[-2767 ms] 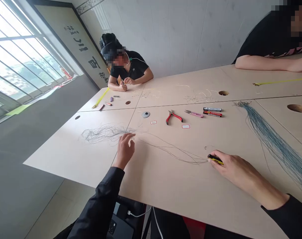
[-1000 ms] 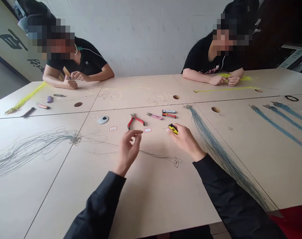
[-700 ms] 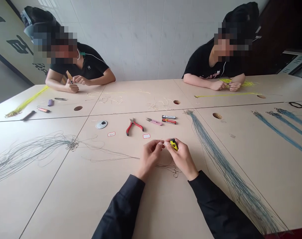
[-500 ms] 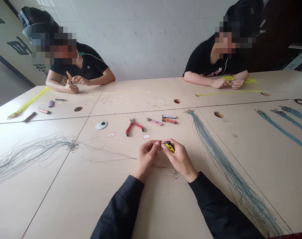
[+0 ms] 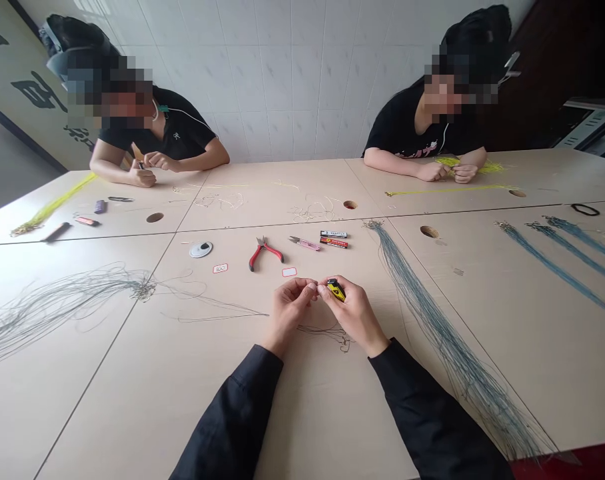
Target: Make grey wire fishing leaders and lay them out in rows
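My two hands meet above the middle of the beige table (image 5: 302, 413). My right hand (image 5: 352, 315) is closed around a small yellow and black lighter (image 5: 336, 289). My left hand (image 5: 288, 308) pinches a thin grey wire between thumb and fingertips, right beside the lighter. A few thin grey wires (image 5: 327, 332) lie on the table under both hands and trail off to the left. Both sleeves are black.
Red-handled pliers (image 5: 263, 252), pink snips (image 5: 306, 244) and two lighters (image 5: 333, 239) lie beyond my hands. A blue-grey wire bundle (image 5: 432, 320) runs along the right, a loose grey tangle (image 5: 67, 303) lies left. Two people sit across the table working on yellow wires.
My left hand came in from the left to meet the right hand, which pulled back toward me with the lighter. In the last half second both hands barely shifted.
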Action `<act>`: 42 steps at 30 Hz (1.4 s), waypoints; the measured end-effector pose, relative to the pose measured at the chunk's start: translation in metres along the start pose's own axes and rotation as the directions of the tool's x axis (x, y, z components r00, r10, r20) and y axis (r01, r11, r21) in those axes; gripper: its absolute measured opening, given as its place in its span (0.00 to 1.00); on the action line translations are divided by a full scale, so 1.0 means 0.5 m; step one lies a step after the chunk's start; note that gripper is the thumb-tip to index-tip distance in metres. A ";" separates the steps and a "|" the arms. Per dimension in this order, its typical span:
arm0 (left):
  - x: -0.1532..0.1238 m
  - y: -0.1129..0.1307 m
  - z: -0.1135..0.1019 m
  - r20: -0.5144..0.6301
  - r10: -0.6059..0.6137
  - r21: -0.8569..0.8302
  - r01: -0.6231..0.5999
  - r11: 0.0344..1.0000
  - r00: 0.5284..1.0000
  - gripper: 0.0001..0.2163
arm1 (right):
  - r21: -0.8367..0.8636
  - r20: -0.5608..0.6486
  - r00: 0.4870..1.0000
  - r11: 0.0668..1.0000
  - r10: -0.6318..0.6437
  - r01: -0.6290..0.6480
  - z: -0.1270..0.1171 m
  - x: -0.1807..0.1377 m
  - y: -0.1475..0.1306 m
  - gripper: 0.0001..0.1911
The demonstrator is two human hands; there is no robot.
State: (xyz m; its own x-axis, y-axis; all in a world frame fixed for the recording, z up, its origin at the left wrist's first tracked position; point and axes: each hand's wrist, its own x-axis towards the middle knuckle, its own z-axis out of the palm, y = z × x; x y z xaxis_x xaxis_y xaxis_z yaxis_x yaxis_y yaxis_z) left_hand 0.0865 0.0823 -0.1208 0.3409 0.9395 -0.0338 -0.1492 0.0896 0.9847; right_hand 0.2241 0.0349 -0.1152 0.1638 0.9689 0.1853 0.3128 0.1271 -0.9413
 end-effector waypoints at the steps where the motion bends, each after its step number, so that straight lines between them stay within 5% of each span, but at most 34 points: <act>1: 0.000 -0.002 -0.001 0.002 0.004 -0.001 -0.004 1.000 1.000 0.13 | -0.003 0.000 1.000 1.000 -0.001 0.001 0.000 0.000 0.000 0.12; 21: 0.001 -0.022 0.001 0.005 0.074 0.116 -0.075 0.990 0.997 0.11 | -0.076 -0.061 0.997 0.995 0.054 -0.058 -0.004 0.003 -0.004 0.15; 33: -0.005 -0.009 0.005 0.046 0.036 0.095 -0.040 0.995 0.998 0.14 | -0.070 -0.008 0.998 0.996 -0.059 0.058 -0.007 0.003 -0.003 0.14; 37: -0.004 -0.010 0.006 0.005 0.079 0.099 -0.079 0.992 0.997 0.11 | -0.042 -0.062 0.998 0.999 0.018 -0.020 -0.008 0.002 -0.008 0.15; 42: -0.002 -0.015 0.004 -0.058 0.142 0.138 -0.133 0.982 0.988 0.08 | -0.010 0.028 0.989 0.989 0.148 -0.148 -0.005 0.003 -0.006 0.26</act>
State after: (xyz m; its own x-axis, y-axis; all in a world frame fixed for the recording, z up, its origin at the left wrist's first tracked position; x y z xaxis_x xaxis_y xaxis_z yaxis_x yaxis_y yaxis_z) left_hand 0.0890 0.0801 -0.1279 0.2616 0.9604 0.0964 -0.0640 -0.0824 0.9945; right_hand 0.2257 0.0354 -0.1115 0.1820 0.9827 0.0356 0.2945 -0.0199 -0.9554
